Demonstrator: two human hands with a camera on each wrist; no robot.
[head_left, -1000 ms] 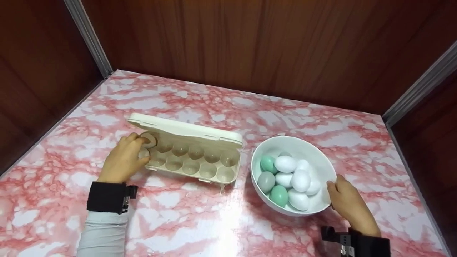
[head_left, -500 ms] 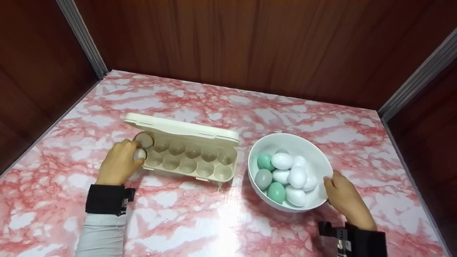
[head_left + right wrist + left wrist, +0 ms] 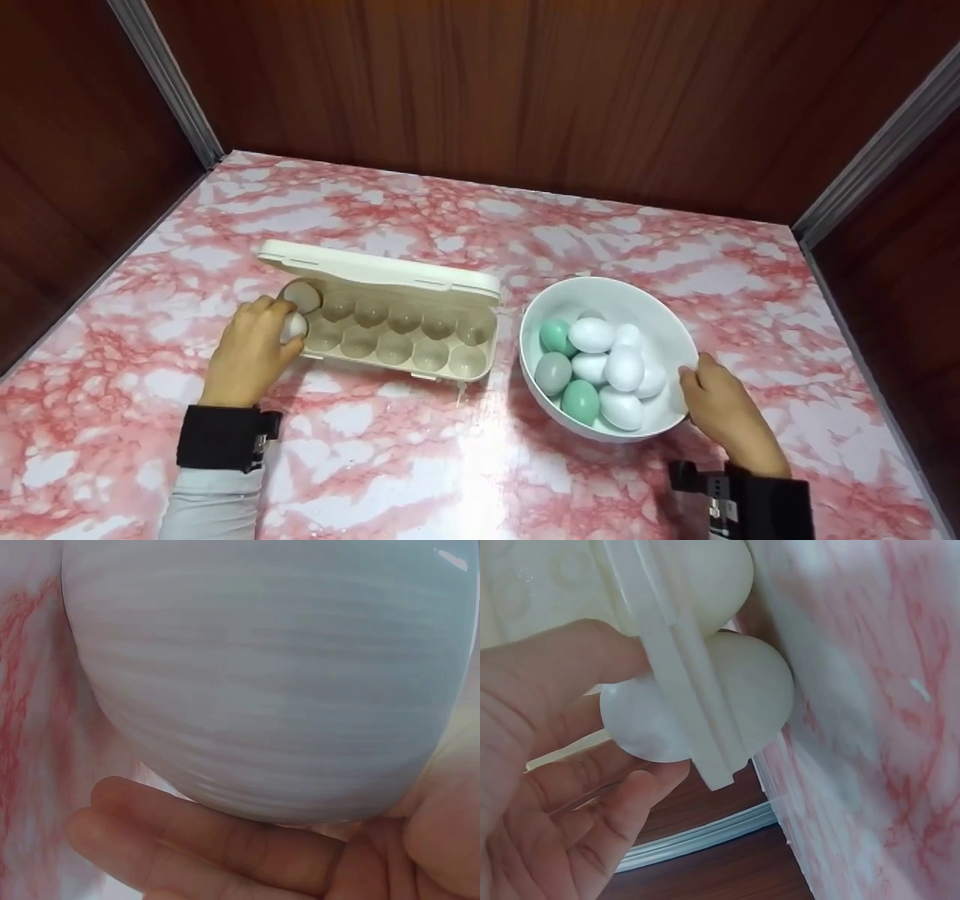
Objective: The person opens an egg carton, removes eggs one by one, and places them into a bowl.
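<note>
While the left hand (image 3: 251, 352) curls its fingers (image 3: 615, 821) round a white egg (image 3: 293, 326) at the near-left corner of the open egg carton (image 3: 390, 330), the right hand (image 3: 720, 409) cups the far-right side of the white bowl (image 3: 660, 319), its fingers (image 3: 225, 840) wrapped under the wall. The egg sits at the carton's end cell, touching the rim; whether it is fully seated I cannot tell. The step in hand looks like setting this egg into the carton. The other cells visible in the head view stand empty, and the bowl holds a heap of white, green and grey eggs (image 3: 600, 367), so the work seems to be at its start. The next move would call for loosening the grip gently once the egg rests in its cell. No brand, label or writing can be read on the carton, the bowl or the pink-marbled counter (image 3: 420, 465).
</note>
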